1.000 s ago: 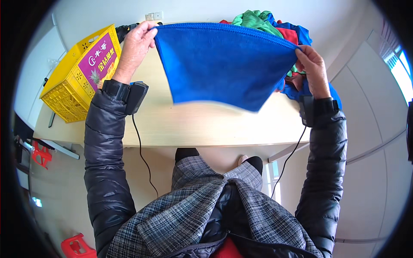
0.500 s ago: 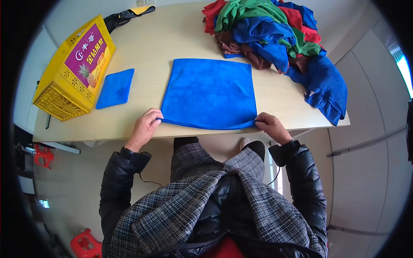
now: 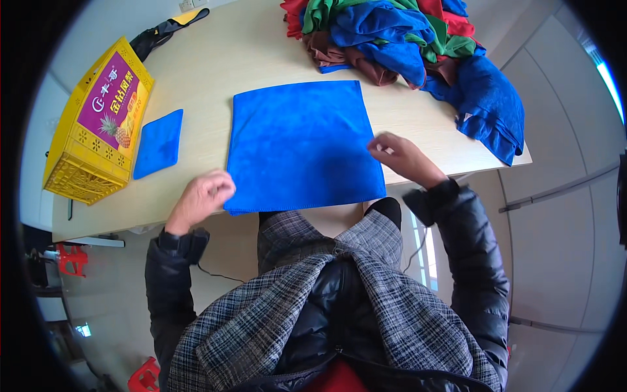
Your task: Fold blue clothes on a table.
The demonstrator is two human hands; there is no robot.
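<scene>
A square blue cloth (image 3: pixel 297 140) lies flat on the table in front of me. Its near edge reaches the table's front edge and seems to overhang it slightly. Beside its near left corner is my left hand (image 3: pixel 201 198), the fingers loosely bent and nothing in them. My right hand (image 3: pixel 403 157) hovers by the right edge of the cloth, fingers half curled, thumb apart, also holding nothing. A smaller folded blue cloth (image 3: pixel 159 144) rests to the left.
Left of the folded cloth stands a yellow plastic crate (image 3: pixel 98 124) with a purple label. A heap of blue, green, red and brown cloths (image 3: pixel 392 39) fills the far right. A black and yellow strap-like item (image 3: pixel 166 32) lies far left. Red stools (image 3: pixel 72 260) stand on the floor.
Both hands have let go of the cloth's near edge, which now lies flat and closer to me. My right hand has moved up along the right side, my left hand slightly left and down.
</scene>
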